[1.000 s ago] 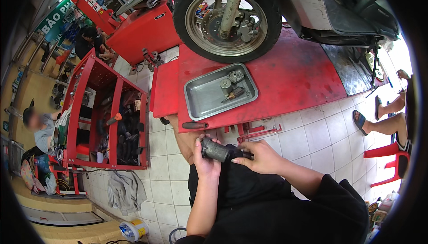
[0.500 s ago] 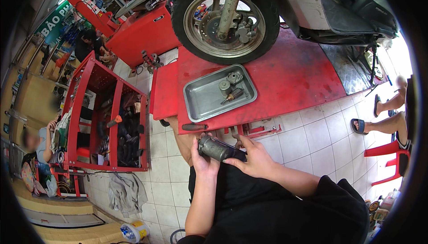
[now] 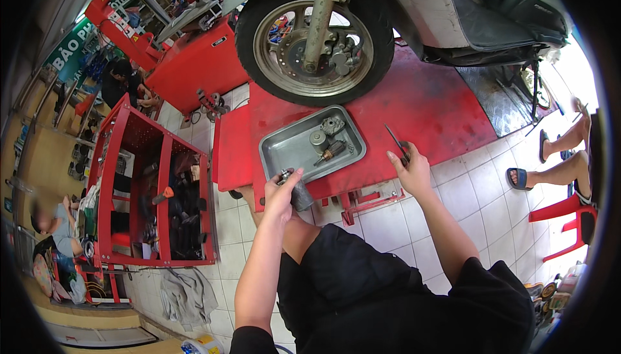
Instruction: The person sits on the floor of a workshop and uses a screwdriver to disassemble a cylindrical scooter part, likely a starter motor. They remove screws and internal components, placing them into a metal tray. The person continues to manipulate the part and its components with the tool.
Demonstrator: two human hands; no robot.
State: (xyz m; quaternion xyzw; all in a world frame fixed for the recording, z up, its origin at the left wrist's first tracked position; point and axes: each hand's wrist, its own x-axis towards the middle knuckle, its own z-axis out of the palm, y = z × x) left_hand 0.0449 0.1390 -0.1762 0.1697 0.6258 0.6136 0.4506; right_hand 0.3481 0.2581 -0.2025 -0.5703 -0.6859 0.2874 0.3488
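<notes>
My left hand (image 3: 279,195) is closed around a grey cylindrical motor housing (image 3: 301,197), held just off the near edge of the red platform. My right hand (image 3: 414,168) grips a screwdriver (image 3: 393,137) by its dark handle, its thin shaft pointing up and to the left. Between and beyond my hands is a shallow metal tray (image 3: 277,159) on the platform. Inside it lie a round metal cap (image 3: 317,138), a motor armature (image 3: 331,151) with a copper-coloured part, and a small cast metal piece (image 3: 332,125).
A scooter's front wheel (image 3: 314,47) rests on the red lift platform (image 3: 424,105), behind the tray. At the left stands a red tool cart (image 3: 169,179). A grey cloth (image 3: 187,297) lies on the tiled floor. Another person's sandalled foot (image 3: 519,179) and a red stool (image 3: 563,221) are at the right.
My hands have moved apart. The housing stays in my left hand, while my right hand has left it and moved right and up with the screwdriver. The view has shifted slightly.
</notes>
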